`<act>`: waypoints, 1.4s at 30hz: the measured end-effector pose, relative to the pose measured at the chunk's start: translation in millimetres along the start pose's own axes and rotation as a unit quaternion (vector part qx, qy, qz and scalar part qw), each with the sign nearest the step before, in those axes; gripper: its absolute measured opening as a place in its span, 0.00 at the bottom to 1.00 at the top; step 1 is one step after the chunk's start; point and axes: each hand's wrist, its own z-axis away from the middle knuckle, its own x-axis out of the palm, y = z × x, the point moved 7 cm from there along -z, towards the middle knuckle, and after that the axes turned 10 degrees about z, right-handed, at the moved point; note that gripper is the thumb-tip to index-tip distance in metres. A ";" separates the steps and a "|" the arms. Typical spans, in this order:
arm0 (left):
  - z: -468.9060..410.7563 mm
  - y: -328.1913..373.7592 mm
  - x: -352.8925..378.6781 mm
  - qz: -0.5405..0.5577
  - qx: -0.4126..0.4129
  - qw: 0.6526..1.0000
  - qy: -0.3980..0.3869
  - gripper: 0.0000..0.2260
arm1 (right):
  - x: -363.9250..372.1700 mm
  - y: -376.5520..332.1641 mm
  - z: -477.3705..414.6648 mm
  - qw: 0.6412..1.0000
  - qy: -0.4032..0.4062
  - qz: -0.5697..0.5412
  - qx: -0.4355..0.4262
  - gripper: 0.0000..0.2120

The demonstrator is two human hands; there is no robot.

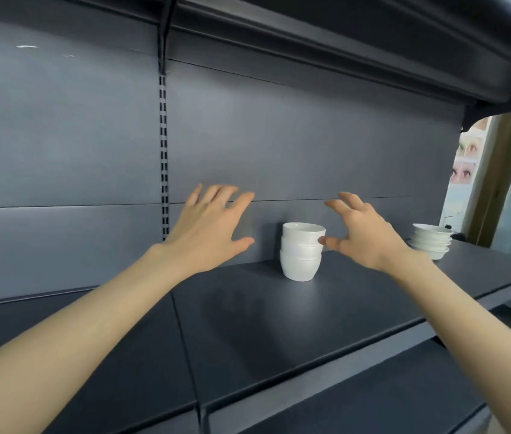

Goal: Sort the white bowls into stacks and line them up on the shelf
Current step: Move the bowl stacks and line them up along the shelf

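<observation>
A stack of three deep white bowls (301,253) stands upright on the dark grey shelf (279,314), near the back panel. Farther right, a second stack of several shallow white bowls (431,242) sits near the shelf's right end. My left hand (209,228) hovers left of the deep stack, fingers spread, holding nothing. My right hand (362,234) hovers just right of that stack, fingers spread and slightly bent, thumb tip close to the middle bowl; whether it touches is unclear.
An upper shelf (342,42) overhangs the space. A slotted upright (163,158) runs down the back panel left of my left hand. Another shelf board (389,399) lies below. Beyond the right end is a doorway with a poster (465,151).
</observation>
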 end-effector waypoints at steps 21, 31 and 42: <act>-110.2 29.7 182.2 0.132 -0.170 0.976 -0.041 0.40 | 131.3 113.3 -145.2 0.955 -0.070 -0.253 -0.137 0.38; -107.3 32.0 252.5 0.370 -0.338 0.865 -0.018 0.45 | 185.0 108.1 -170.8 0.870 -0.191 -0.422 -0.171 0.50; -106.5 23.9 291.3 0.472 -0.354 0.807 -0.013 0.38 | 213.5 96.2 -178.3 0.808 -0.267 -0.495 -0.172 0.52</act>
